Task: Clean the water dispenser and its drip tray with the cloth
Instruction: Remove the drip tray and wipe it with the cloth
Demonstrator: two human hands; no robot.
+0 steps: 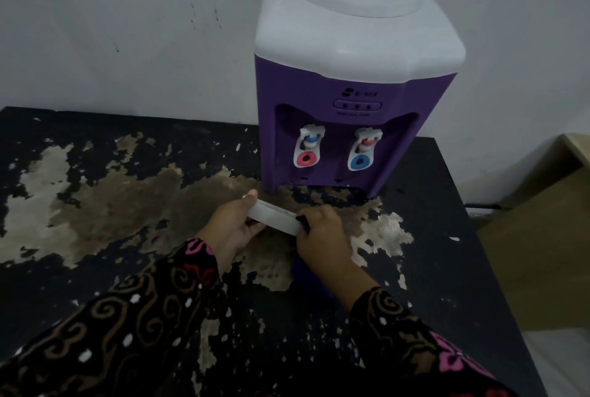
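Note:
A purple water dispenser (351,103) with a white top stands at the back of the table against the wall. Its two white taps carry a red ring and a blue ring. In front of it, my left hand (238,224) holds the white drip tray (276,217) by its left end, tilted off the table. My right hand (322,237) presses a purple cloth (303,272) against the tray's right end. Most of the cloth hangs hidden under that hand. The slot under the dispenser's taps is bare.
The black table (431,237) has a badly peeled top with brown and pale patches. Its right edge runs beside a beige cardboard box (542,237). A white wall (127,29) stands behind.

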